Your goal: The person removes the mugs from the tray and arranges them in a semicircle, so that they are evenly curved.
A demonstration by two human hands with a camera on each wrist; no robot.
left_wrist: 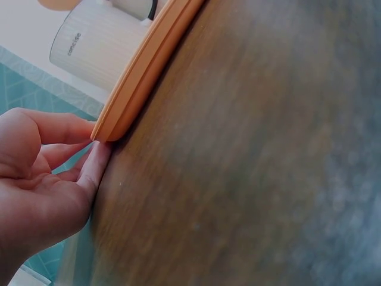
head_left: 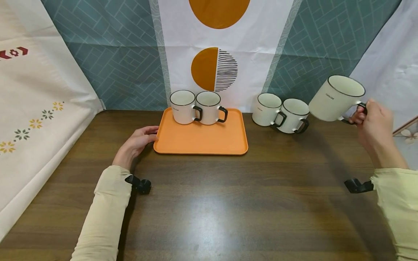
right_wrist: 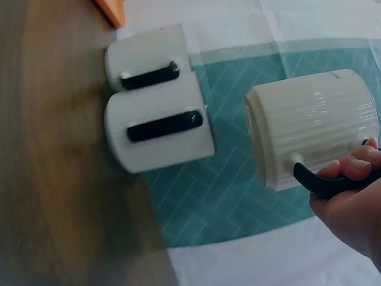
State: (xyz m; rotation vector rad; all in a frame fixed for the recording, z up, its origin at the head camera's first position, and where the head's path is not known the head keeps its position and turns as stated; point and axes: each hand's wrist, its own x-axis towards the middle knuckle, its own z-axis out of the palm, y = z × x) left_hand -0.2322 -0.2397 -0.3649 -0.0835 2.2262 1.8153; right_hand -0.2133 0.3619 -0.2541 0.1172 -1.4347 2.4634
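Tabletop (head_left: 196, 188) in dark wood, stretching right across the lower frame. Behind, patterned cloth (head_left: 111, 72) in teal and white, filling the top. Now to the orange tray (head_left: 199, 141), flat on the wood, just left of centre. Up on that tray, two cream mugs (head_left: 183, 108), upright, side by side towards the back. Over to right of centre, two more mugs (head_left: 266, 111), upright on the wood, close together. And further right, up in the air: a fifth mug (head_left: 334, 99), tilted, rim towards the upper right! Left hand (head_left: 138, 139) at left of centre, thumb and fingertips nearly together, pinching the tray's left edge. Right hand (head_left: 375, 121) at the far right, fingers curled around the black handle (right_wrist: 324, 183) of that raised mug. Tiniest of the lot, dark lettering (left_wrist: 74, 44) on a mug, upper left of the left wrist view.
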